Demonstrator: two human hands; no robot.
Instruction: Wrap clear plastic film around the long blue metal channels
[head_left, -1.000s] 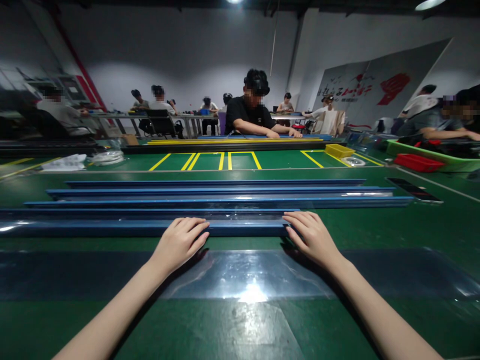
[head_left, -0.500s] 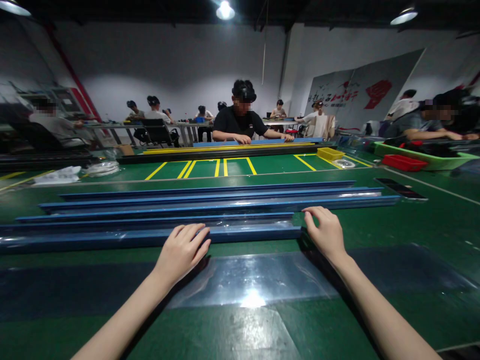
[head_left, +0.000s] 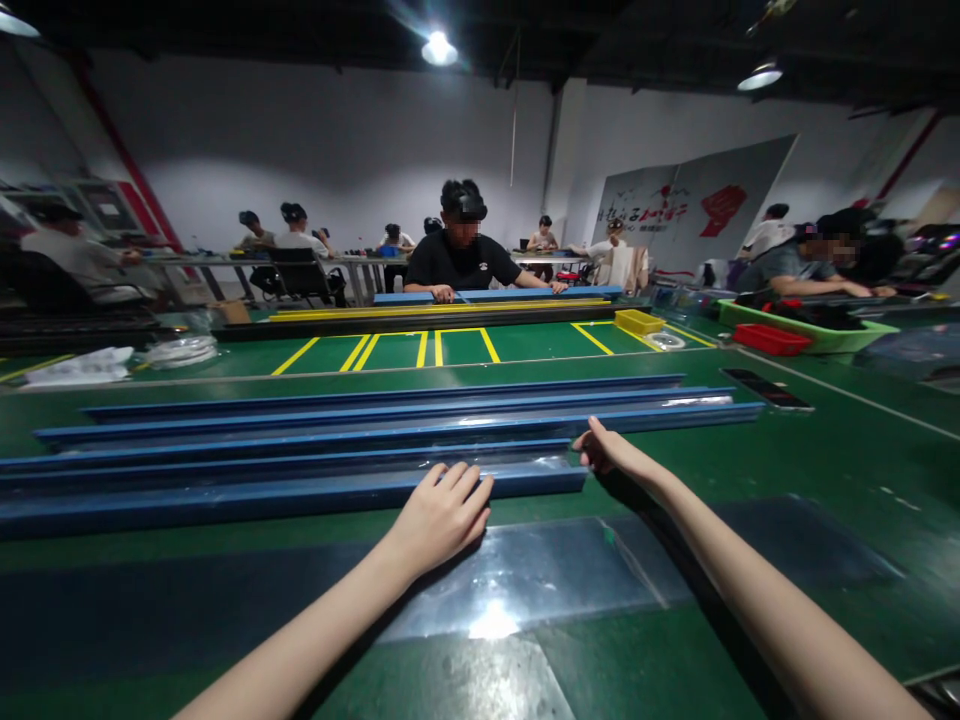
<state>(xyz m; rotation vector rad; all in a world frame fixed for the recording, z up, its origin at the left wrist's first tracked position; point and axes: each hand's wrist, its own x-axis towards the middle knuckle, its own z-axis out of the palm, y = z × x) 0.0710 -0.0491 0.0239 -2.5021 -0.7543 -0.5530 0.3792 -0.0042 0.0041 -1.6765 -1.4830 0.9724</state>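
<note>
Long blue channel-shaped strips (head_left: pixel 300 490) lie side by side across the green table (head_left: pixel 360 555), with clear film showing inside them. My left hand (head_left: pixel 446 515) rests its fingertips on the near edge of the closest strip, fingers spread and palm down. Beside that strip's right end is my right hand (head_left: pixel 607 450), its thumb raised and its other fingers curled; whether it pinches the film there is hidden. A wide sheet of clear film (head_left: pixel 540 570) lies flat on the table, nearer to me than the strips and under my forearms.
A phone (head_left: pixel 769 390) lies right of the strips. Farther off are a yellow tray (head_left: pixel 637 321), a red tray (head_left: pixel 771 339), a green basin (head_left: pixel 847 340) and a coil (head_left: pixel 180 350). A person in black (head_left: pixel 461 260) works across the table, hands on a blue strip.
My left hand has slid right along the near strip. My right hand has turned inward, its fingers now curled at the strip's end. The view has shifted slightly.
</note>
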